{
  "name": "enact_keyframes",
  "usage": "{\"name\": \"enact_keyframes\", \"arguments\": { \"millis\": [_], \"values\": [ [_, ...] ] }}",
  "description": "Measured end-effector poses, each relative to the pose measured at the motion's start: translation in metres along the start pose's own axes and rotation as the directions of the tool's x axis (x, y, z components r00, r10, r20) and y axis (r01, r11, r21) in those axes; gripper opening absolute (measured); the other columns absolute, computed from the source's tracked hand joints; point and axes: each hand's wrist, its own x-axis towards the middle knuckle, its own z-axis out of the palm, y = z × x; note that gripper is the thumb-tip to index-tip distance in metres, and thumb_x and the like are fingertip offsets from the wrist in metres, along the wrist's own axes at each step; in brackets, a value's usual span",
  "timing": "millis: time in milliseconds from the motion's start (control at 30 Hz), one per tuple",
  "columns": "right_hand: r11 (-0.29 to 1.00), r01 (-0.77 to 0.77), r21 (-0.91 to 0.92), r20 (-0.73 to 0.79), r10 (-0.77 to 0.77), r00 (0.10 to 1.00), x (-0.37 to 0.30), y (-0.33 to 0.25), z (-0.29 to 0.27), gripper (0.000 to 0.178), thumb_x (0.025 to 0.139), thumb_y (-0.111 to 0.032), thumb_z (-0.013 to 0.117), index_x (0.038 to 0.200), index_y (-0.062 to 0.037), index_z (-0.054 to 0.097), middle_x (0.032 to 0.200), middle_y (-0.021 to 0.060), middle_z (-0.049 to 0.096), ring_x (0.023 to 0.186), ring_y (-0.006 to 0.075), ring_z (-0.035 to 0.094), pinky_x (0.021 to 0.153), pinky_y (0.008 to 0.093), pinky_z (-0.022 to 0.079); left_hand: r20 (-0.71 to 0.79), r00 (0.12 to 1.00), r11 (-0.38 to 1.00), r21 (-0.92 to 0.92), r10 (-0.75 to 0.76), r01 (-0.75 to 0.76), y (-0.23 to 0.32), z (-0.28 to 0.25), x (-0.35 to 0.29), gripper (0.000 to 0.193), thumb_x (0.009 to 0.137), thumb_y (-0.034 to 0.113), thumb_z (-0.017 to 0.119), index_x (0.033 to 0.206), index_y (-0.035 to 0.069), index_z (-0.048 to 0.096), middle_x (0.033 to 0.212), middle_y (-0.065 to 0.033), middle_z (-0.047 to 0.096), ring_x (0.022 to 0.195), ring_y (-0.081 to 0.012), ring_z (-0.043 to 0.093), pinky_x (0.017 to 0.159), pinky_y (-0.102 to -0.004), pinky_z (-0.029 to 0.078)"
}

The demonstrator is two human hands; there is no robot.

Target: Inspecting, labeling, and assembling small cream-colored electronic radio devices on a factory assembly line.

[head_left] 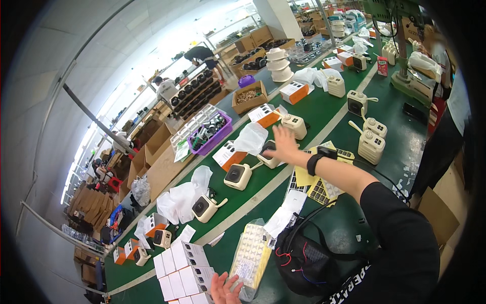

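Observation:
My right hand (pixel 284 147) stretches over the green belt with its fingers spread. Beneath and beside it is a small cream device with a black square face (pixel 270 153), partly hidden by the fingers; whether they touch it I cannot tell. Just behind stands another cream device (pixel 293 125), its strap to the left. A similar device (pixel 238 176) with a loop strap sits to the left of the hand. My left hand (pixel 226 290) is at the lower edge, fingers apart and nothing visible in them. It is between stacked white boxes (pixel 183 268) and a plastic-wrapped sheet of pale parts (pixel 249 253).
White-and-orange boxes (pixel 229 155) and white plastic bags (pixel 187 196) line the belt. Yellow sticker sheets (pixel 320 192) lie under my right forearm, near a black mesh bag (pixel 306 261). A purple basket (pixel 211 133) stands beyond the belt. A green machine (pixel 407 76) rises at the far right.

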Motion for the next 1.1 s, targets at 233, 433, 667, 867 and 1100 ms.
{"name": "enact_keyframes", "arguments": {
  "millis": [233,433,667,867,1100],
  "values": [
    [0.989,-0.134,-0.056,0.269,0.144,0.952,-0.003,-0.012,0.016,0.093,0.056,-0.044,0.076,0.123,0.0036,0.033,0.116,0.0204,0.043,0.11,0.0355,0.042,0.088,0.0529,0.039,0.023,1.0,1.0,0.003,-0.021,0.021,-0.005,0.003,-0.007,0.045,0.092,0.012,0.045,0.132,-0.004,0.031,0.125,-0.0204,0.042,0.107,-0.0296,0.05,0.088,-0.0369,0.043],
    [0.838,0.251,0.485,-0.056,-0.256,0.965,-0.045,-0.036,-0.051,0.084,0.053,-0.032,0.076,0.12,0.0014,0.037,0.115,0.0199,0.043,0.107,0.037,0.041,0.095,0.0427,0.036,-0.056,0.998,1.0,0.017,-0.002,0.003,-0.008,-0.008,-0.011,0.045,0.091,0.011,0.046,0.132,-0.003,0.031,0.124,-0.0186,0.043,0.106,-0.0275,0.05,0.089,-0.0362,0.042],
    [0.138,0.982,0.13,-0.218,-0.962,0.164,-0.155,-0.092,-0.202,0.058,0.069,-0.019,0.063,0.122,-0.0086,0.04,0.131,0.0142,0.039,0.121,0.0319,0.039,0.099,0.0475,0.032,0.162,0.948,0.954,0.075,0.275,-0.29,-0.012,0.023,-0.004,0.096,0.064,0.025,0.075,0.137,0.0,0.016,0.136,-0.0181,0.029,0.121,-0.029,0.038,0.101,-0.0394,0.03],
    [0.037,0.998,0.052,-0.333,-0.941,0.052,-0.199,-0.088,-0.241,0.041,0.086,-0.02,0.047,0.125,-0.011,0.039,0.132,0.0136,0.042,0.119,0.0273,0.044,0.094,0.0418,0.037,0.478,0.738,0.829,0.036,0.477,-0.559,-0.012,0.031,-0.006,0.073,0.057,0.015,0.081,0.12,0.006,0.045,0.116,-0.0238,0.048,0.107,-0.034,0.051,0.088,-0.0395,0.043],
    [0.126,0.988,0.093,-0.301,-0.942,0.149,-0.212,-0.085,-0.257,0.041,0.087,-0.02,0.046,0.127,-0.0136,0.04,0.135,0.0089,0.041,0.123,0.0235,0.041,0.1,0.0421,0.029,0.426,0.658,0.698,0.08,0.621,-0.711,-0.006,0.036,-0.019,0.06,0.062,0.021,0.079,0.112,0.006,0.048,0.105,-0.0216,0.053,0.093,-0.0317,0.057,0.078,-0.0371,0.047]
  ]
}}
